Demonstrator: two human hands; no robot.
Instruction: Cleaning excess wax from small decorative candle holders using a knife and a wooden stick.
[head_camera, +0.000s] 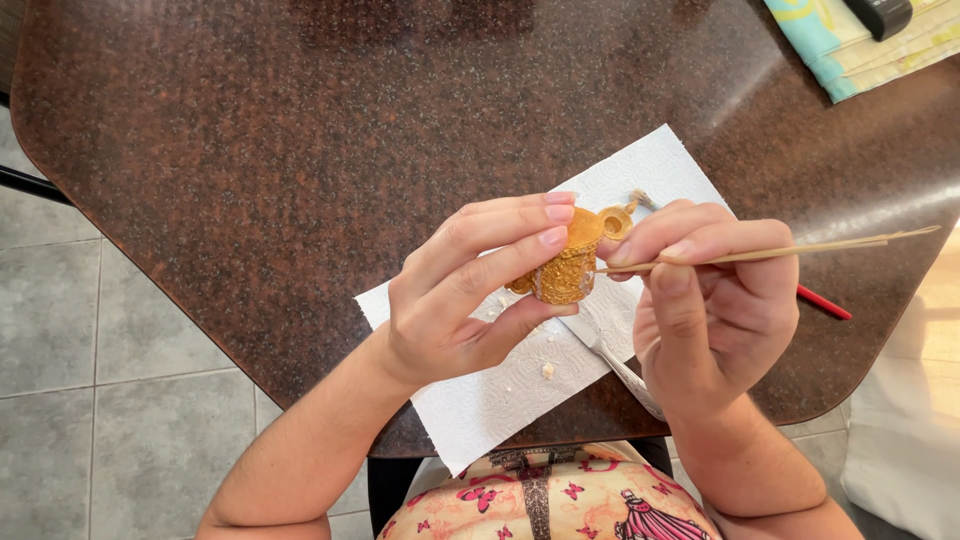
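Left hand (455, 290) pinches gold ornament (568, 262) upright; right hand (710, 290), just right of it, grips thin stick (770, 254), long axis horizontal, tip touching ornament.

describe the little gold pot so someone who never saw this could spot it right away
On the brown table lies a white paper towel. Above it the left hand pinches the gold pot while the right hand pokes it with a thin wooden stick. It is the only embossed, barrel-shaped gold piece; its round lid lies beside it.
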